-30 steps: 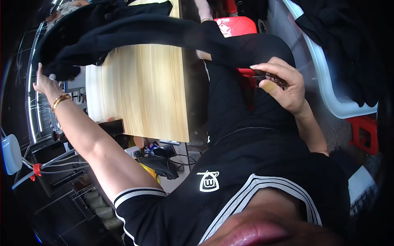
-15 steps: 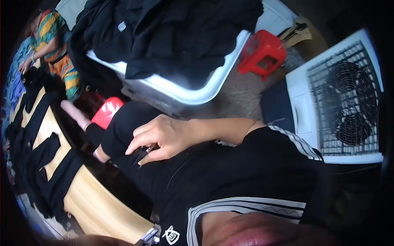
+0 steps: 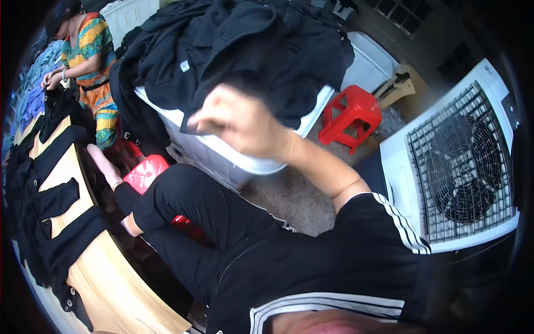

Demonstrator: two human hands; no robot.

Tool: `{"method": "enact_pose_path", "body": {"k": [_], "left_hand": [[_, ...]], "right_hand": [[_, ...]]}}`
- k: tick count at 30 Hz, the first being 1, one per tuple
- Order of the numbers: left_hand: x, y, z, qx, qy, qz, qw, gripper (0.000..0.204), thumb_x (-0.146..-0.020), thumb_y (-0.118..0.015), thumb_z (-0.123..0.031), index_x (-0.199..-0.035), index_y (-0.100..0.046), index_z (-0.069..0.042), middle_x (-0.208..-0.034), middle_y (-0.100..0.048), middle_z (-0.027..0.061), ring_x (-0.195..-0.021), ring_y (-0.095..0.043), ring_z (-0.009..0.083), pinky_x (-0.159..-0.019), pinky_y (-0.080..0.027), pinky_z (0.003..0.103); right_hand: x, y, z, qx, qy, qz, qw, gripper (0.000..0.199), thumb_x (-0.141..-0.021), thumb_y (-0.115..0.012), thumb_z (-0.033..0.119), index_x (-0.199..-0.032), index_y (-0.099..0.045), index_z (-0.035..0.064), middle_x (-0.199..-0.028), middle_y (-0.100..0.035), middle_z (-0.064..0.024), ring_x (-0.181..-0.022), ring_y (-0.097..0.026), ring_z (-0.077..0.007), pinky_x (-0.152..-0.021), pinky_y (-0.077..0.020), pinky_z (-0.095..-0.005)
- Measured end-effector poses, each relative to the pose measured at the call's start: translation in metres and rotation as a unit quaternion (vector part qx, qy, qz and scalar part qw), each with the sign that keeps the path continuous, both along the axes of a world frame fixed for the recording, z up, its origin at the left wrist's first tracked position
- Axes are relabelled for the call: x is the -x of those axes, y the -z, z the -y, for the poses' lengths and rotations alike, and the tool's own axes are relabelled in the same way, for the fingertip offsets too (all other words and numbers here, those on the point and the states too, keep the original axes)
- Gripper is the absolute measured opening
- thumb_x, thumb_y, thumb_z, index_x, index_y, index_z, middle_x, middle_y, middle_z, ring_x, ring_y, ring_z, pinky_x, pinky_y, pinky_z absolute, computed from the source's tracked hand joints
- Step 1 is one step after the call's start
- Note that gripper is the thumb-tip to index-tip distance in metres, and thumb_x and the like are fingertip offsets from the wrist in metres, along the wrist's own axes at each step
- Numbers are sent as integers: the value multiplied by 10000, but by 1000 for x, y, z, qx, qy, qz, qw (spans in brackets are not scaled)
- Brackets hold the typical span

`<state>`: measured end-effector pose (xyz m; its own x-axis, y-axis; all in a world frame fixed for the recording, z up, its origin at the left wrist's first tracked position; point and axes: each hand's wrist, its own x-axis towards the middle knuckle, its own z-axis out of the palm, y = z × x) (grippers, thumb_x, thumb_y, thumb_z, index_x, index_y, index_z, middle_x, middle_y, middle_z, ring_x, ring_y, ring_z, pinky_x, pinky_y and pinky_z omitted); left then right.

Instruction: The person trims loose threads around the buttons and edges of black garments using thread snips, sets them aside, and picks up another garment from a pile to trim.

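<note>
A big heap of black clothes [image 3: 239, 33] sits in a white tub [image 3: 261, 165], piled up high and hanging over the side. A little white label [image 3: 185, 66] shows on the heap. The person's right hand [image 3: 245, 125] is up in front of the tub's near edge. Its fingers [image 3: 207, 118] look bent, but they are blurry, so I cannot tell if they are pinching something or touching the clothes. The left hand is out of sight, so I cannot tell how its fingers are. The person wears a black top [image 3: 311, 267] with white stripes on the sleeve, and black trousers [image 3: 189, 195]. By the knee is a shiny red seat [image 3: 146, 173]. On the left is a long wooden desk [image 3: 111, 273], with more black clothes [image 3: 83, 228] lying across it. At its far end, a co-worker [image 3: 95, 42] in bright yellow, green and orange clothes has both hands close together at some black cloth [image 3: 55, 103]. Blue and purple cloth [image 3: 36, 94] is piled beyond. Right of the tub, a red stool [image 3: 353, 114] stands on the grey floor [image 3: 295, 206]. Nearer the person is a big white fan box [image 3: 456, 161] with a dark grid on its front.
</note>
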<state>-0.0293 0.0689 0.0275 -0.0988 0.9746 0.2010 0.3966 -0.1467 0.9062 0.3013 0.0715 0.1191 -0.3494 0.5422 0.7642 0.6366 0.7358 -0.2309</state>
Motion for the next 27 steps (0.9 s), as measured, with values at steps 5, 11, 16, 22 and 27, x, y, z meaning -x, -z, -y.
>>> {"method": "enact_pose_path", "body": {"k": [5, 11, 16, 22, 27], "left_hand": [[14, 2, 12, 8, -47, -16, 999, 512, -990, -472, -256, -1440, -444, -13, -1348, -541, 143, -1193, -564, 223, -930, -493, 310], [1, 4, 0, 13, -55, -21, 998, 515, -991, -470, -251, -1445, -436, -9, -1348, -546, 142, -1176, -575, 215, -906, -500, 298], [9, 0, 6, 20, -76, -39, 996, 517, -992, -469, -246, -1449, -429, -6, -1347, -550, 141, -1161, -585, 209, -887, -505, 288], [15, -6, 14, 21, -82, -57, 995, 521, -993, -467, -240, -1454, -421, -2, -1346, -556, 140, -1144, -597, 201, -864, -512, 277], [23, -17, 18, -21, -85, -67, 994, 523, -994, -466, -236, -1458, -414, 1, -1345, -560, 140, -1130, -607, 194, -844, -517, 267]], "right_hand": [[-63, -50, -70, -164, 224, 67, 958, 371, -812, -799, 370, -1000, -727, 58, -921, -649, -98, -847, -677, -251, -789, -546, -344], [-197, -103, -155, -137, 464, 36, 875, 607, -797, -770, 428, -1232, -617, 34, -1114, -634, -234, -1000, -655, -394, -875, -540, -473], [-270, -85, -193, 122, 586, -98, 795, 745, -631, -810, 638, -1031, -725, 15, -1170, -688, -188, -1068, -680, -320, -936, -528, -398], [-302, -62, -190, 234, 572, -133, 775, 673, -589, -841, 584, -931, -755, 11, -1060, -730, -193, -1067, -684, -327, -938, -526, -403], [-295, -42, -171, 127, 407, -211, 879, 440, -659, -883, 323, -863, -712, -28, -858, -736, -98, -816, -697, -165, -772, -541, -295]]}}
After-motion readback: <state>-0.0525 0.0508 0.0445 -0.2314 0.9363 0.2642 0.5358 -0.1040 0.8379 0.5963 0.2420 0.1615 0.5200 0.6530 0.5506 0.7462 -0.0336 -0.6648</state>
